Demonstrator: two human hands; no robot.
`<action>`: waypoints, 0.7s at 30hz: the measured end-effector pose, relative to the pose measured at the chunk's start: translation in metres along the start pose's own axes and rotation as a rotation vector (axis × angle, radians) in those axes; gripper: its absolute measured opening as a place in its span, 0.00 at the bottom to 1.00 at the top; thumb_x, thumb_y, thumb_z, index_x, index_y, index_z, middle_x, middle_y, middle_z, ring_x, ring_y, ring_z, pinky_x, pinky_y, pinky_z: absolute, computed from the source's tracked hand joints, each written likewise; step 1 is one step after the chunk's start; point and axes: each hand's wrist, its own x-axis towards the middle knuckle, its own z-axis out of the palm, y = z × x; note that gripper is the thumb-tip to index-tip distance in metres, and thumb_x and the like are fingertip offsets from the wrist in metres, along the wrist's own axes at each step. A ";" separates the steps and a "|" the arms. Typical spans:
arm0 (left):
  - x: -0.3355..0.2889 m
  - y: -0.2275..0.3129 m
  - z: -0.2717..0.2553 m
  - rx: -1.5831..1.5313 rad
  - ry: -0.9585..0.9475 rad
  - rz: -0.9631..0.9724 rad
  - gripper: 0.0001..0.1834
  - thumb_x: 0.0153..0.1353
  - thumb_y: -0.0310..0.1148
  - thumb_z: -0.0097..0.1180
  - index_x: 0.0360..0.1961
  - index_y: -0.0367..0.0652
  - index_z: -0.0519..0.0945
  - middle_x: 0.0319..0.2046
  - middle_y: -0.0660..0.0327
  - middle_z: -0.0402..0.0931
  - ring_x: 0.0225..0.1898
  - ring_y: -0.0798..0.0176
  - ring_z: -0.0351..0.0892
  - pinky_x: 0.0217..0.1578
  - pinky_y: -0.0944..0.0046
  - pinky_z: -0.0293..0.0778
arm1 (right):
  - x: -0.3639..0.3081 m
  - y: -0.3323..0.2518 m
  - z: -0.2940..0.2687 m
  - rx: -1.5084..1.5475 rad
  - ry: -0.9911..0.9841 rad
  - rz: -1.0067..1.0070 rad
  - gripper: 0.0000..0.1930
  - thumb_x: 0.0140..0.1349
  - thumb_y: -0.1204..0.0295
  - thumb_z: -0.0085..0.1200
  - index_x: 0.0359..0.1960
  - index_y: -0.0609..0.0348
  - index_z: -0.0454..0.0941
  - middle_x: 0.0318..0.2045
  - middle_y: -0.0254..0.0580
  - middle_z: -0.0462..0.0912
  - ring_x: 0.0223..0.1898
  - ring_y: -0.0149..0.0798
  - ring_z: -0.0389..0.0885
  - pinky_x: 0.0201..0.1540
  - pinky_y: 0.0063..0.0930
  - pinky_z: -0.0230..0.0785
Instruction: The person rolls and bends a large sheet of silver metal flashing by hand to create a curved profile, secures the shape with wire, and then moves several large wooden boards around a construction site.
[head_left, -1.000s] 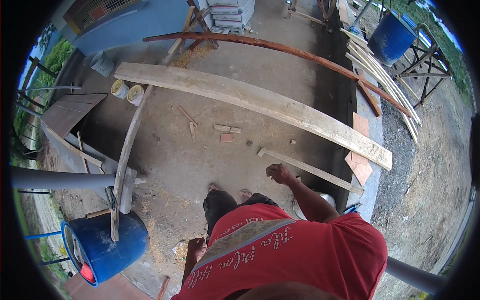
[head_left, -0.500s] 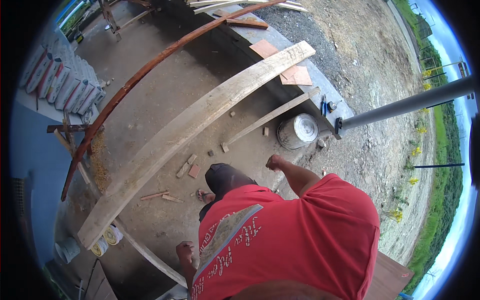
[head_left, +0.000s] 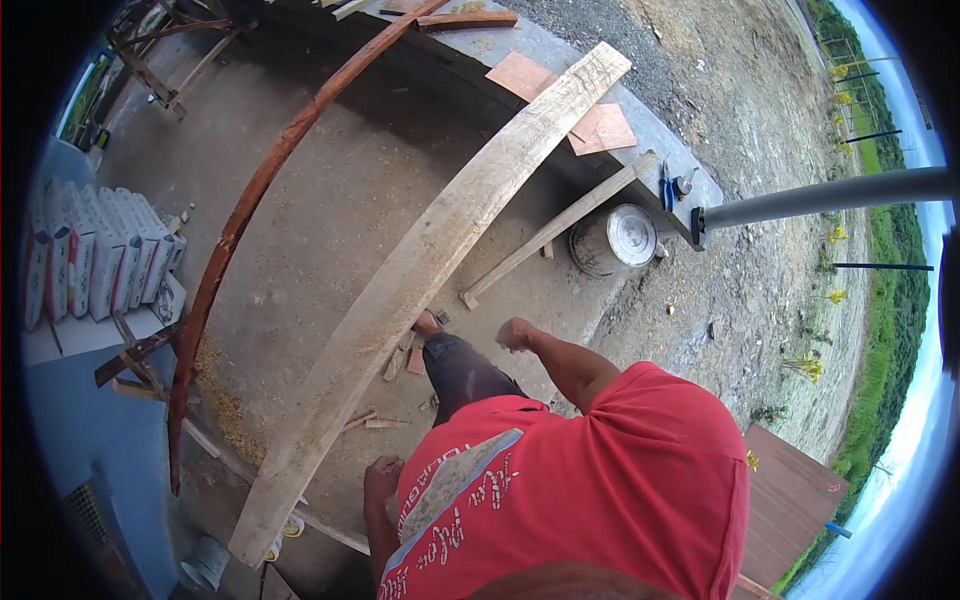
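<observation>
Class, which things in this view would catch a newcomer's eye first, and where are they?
The bright red shirt fills the lower middle. Beyond it, a long pale plank slants across the centre, with a thin reddish-brown beam to its left.

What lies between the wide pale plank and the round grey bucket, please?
In the head view, a narrow wooden strip and a small block show between the plank and the bucket.
</observation>
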 end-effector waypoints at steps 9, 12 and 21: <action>0.197 0.156 -0.094 0.515 0.254 0.244 0.24 0.51 0.45 0.67 0.45 0.40 0.82 0.48 0.50 0.77 0.51 0.54 0.76 0.53 0.57 0.71 | 0.139 0.029 -0.130 1.252 0.630 0.660 0.48 0.50 0.39 0.58 0.67 0.52 0.53 0.61 0.55 0.65 0.61 0.57 0.66 0.59 0.45 0.62; 0.266 0.163 -0.123 0.645 0.291 0.044 0.43 0.49 0.52 0.66 0.60 0.34 0.67 0.60 0.46 0.64 0.63 0.46 0.61 0.64 0.53 0.59 | 0.161 0.052 -0.163 1.722 0.535 0.534 0.54 0.51 0.31 0.50 0.72 0.48 0.41 0.69 0.50 0.52 0.67 0.59 0.52 0.67 0.52 0.45; 0.330 0.135 -0.122 0.596 -0.427 -0.324 0.59 0.42 0.76 0.54 0.63 0.34 0.66 0.61 0.44 0.66 0.63 0.48 0.65 0.62 0.56 0.63 | 0.174 0.076 -0.216 1.926 0.812 0.382 0.37 0.62 0.38 0.40 0.66 0.47 0.61 0.65 0.40 0.64 0.66 0.49 0.59 0.68 0.51 0.48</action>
